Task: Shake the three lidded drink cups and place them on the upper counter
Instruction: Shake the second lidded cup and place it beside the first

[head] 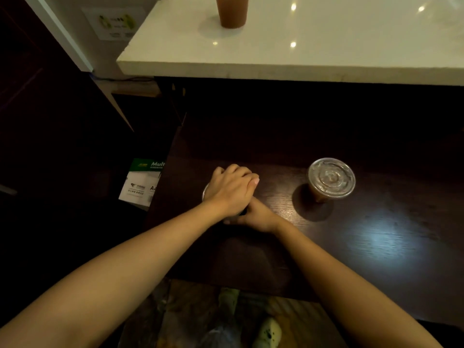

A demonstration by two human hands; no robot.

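You stand at a dark wooden counter (351,247), looking down at your two bare arms. Your left hand (229,189) lies flat over the top of a lidded drink cup (205,191), covering nearly all of it; only a sliver of clear lid rim shows at the hand's 9 o'clock edge. Your right hand (256,216) is tucked in at the cup's 5 o'clock side, low against it, and seems wrapped round its wall, so both hands look closed on this one cup. Whether it rests on the counter or is just lifted cannot be told.

A second cup (331,178) with a clear flat lid stands well apart at 3 o'clock from your hands, holding brown drink. A third cup (232,11) already stands on the pale upper counter (301,69) at 12 o'clock, so one cup appears placed and two remain.

The risks, as a judgement: if the lid is not fully snapped on, shaking could force liquid out under your palm. Squeezing the thin wall hard could pop the lid. Lifting to the upper counter, the cup base could catch its front edge and tip. A wide swing to 3 o'clock could knock the second cup over.
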